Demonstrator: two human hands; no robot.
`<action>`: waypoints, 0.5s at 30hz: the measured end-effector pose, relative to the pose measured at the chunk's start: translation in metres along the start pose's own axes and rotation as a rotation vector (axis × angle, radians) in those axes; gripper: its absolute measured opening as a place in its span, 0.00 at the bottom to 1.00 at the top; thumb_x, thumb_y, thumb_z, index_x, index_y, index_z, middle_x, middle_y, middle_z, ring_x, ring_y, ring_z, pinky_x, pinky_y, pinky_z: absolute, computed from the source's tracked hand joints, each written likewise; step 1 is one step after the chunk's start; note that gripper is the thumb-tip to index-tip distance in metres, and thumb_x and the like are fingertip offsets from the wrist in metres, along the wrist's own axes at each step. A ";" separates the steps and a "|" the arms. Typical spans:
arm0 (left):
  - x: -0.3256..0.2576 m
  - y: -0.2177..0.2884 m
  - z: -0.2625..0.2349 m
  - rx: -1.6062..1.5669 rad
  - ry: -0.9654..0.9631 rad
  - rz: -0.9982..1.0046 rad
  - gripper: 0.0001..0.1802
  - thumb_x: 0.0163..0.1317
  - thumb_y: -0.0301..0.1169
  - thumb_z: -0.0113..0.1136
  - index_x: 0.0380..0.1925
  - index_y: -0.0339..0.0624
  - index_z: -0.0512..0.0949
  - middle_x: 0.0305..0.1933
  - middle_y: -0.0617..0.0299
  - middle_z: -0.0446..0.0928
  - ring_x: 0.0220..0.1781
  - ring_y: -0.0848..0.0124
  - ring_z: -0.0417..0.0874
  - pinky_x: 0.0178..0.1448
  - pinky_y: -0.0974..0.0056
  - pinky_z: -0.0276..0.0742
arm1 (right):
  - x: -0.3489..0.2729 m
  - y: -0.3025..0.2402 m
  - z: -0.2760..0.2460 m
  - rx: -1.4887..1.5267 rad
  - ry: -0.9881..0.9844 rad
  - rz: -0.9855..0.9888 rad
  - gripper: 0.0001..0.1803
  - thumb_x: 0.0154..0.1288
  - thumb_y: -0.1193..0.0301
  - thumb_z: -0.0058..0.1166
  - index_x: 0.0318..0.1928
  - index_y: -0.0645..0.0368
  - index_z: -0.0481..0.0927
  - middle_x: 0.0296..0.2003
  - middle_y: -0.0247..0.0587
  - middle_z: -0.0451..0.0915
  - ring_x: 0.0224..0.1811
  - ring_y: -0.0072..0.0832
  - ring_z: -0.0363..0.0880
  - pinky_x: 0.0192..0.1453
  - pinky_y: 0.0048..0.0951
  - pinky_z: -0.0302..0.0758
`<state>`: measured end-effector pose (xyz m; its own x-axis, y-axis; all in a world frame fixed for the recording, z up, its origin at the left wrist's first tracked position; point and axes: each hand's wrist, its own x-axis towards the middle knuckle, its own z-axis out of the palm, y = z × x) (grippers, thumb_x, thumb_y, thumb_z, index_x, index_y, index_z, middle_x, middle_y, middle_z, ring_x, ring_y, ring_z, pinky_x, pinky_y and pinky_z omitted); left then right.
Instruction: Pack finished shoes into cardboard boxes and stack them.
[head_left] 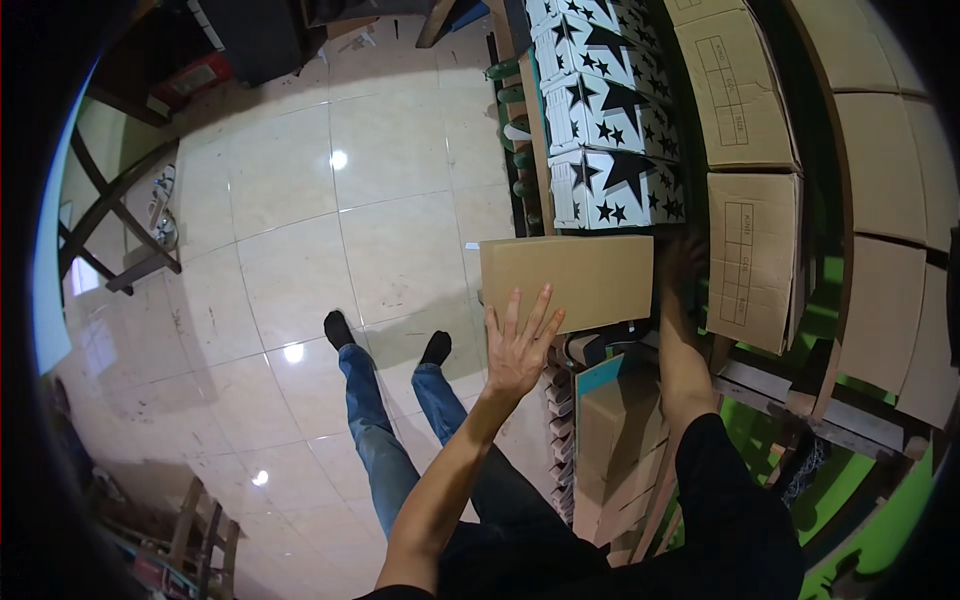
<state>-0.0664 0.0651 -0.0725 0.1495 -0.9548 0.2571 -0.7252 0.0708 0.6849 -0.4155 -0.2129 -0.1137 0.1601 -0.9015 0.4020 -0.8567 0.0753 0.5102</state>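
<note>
**Plain carton going onto the stack, both hands on it**

Glossy cream floor tiles [290, 200] fill the view's left half; stacked boxes crowd its right.

- Plain brown carton [567, 280]: held level at the front of the stack, its far long edge just under the lowest star-printed white box [615, 190]. No print shows on its upper face.
- Left hand [518, 345]: fingers spread wide, palm flat against the carton's near left corner, pressing rather than pinching.
- Right hand [682, 262]: at the carton's right end, blurred and dark. Whether it grips or only braces, I cannot tell.
- Right of the carton: large brown cartons [752, 255] with printed grid labels, standing close by.
- Below the carton: smaller brown boxes [615, 440] piled up, one teal edge showing.
- Left of the carton, lower down: the person's own jeans and dark socks [385, 345] on the tiles.

Judgement on handling: the carton is best kept level, with even push from both ends. The spread left palm steers well but gives little hold, so a slide seems safer than a lift.
</note>
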 end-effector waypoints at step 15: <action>0.000 -0.003 -0.009 -0.072 -0.072 -0.048 0.29 0.57 0.26 0.58 0.61 0.54 0.77 0.81 0.63 0.55 0.79 0.45 0.54 0.68 0.23 0.57 | -0.038 -0.055 -0.233 0.418 -0.289 0.093 0.27 0.64 0.79 0.51 0.65 0.62 0.70 0.69 0.63 0.62 0.68 0.64 0.64 0.71 0.53 0.64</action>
<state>-0.0587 0.0670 -0.0683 0.1323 -0.9756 0.1750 -0.6675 0.0428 0.7434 -0.2607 -0.0838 0.0201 -0.0176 -0.9845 0.1747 -0.9931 0.0374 0.1109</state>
